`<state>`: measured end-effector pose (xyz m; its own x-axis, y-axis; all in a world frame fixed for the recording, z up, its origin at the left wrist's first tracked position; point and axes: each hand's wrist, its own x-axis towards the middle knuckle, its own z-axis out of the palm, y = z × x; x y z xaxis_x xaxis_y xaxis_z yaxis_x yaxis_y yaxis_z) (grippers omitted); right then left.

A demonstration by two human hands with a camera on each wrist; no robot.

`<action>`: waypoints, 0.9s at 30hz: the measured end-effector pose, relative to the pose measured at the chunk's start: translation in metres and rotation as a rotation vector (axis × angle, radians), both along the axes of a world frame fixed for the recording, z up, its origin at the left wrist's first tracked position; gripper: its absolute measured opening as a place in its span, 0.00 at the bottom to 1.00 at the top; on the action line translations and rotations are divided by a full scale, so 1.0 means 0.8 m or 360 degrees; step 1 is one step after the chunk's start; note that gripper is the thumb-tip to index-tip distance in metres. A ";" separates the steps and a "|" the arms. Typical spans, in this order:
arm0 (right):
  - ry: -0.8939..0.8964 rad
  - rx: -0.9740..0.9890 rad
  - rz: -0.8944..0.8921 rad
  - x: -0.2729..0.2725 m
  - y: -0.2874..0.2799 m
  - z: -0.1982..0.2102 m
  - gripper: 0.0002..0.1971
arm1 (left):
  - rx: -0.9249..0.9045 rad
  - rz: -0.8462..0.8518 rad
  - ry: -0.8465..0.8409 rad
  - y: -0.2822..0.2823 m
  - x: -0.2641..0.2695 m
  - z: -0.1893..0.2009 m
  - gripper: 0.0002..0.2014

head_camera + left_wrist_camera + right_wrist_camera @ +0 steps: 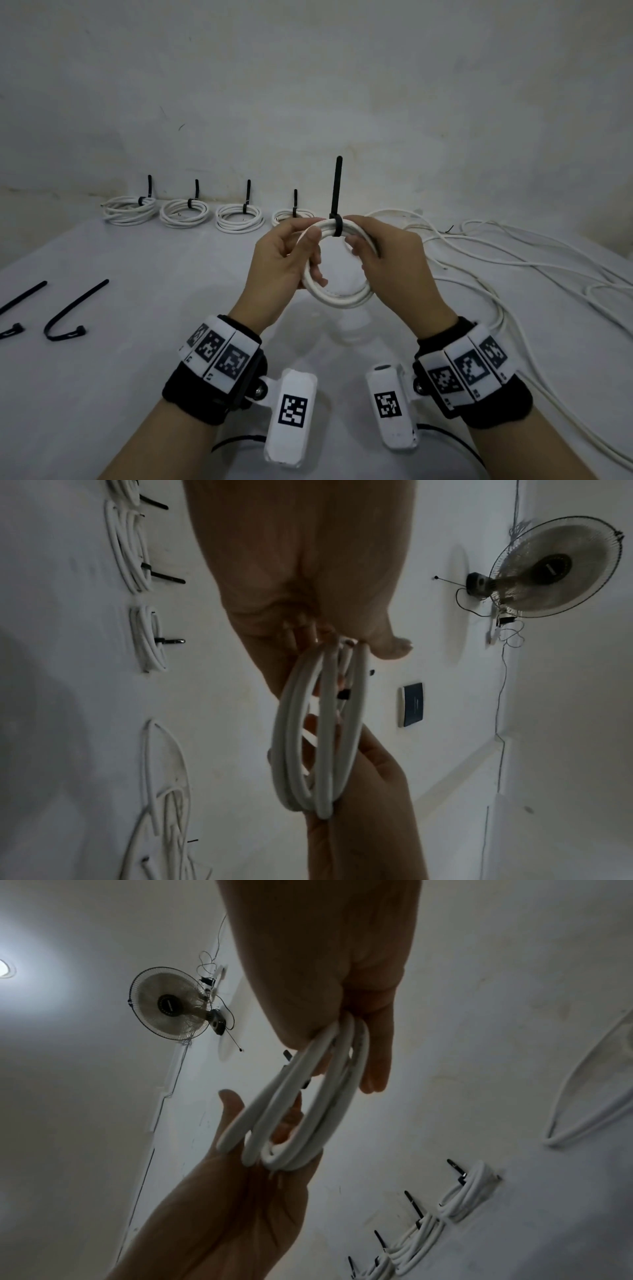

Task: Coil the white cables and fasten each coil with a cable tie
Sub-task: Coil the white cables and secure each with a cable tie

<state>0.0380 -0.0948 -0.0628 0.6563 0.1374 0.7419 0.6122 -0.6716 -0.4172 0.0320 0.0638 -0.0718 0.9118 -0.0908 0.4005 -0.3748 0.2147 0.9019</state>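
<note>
Black wristbands [212, 394] carry white square-coded tags and white camera boxes [291, 416].

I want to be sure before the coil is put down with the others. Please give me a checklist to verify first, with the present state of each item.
1. Both hands hold the coil: left hand and right hand grip it. Ok.
2. Black cable tie wraps all the turns at the top: ok.
3. Tie pulled fully tight: cannot tell.
4. Turns lie together: not ok; away from the tie they spread apart in the wrist views.
5. Free spot beside the four finished coils: ok.
6. Spare ties remain for the loose cables: ok.
</note>
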 end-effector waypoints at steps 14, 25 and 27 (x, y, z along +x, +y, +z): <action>0.0095 -0.0169 -0.0146 -0.002 -0.005 -0.001 0.08 | 0.0085 0.0254 -0.0017 0.000 0.003 -0.004 0.14; 0.0056 -0.0051 -0.0160 -0.007 -0.002 -0.003 0.07 | 0.0125 0.0615 -0.0235 0.000 0.002 -0.012 0.07; -0.0014 -0.0071 -0.0181 -0.007 0.000 -0.003 0.07 | 0.0164 0.0697 -0.0302 0.000 0.003 -0.013 0.07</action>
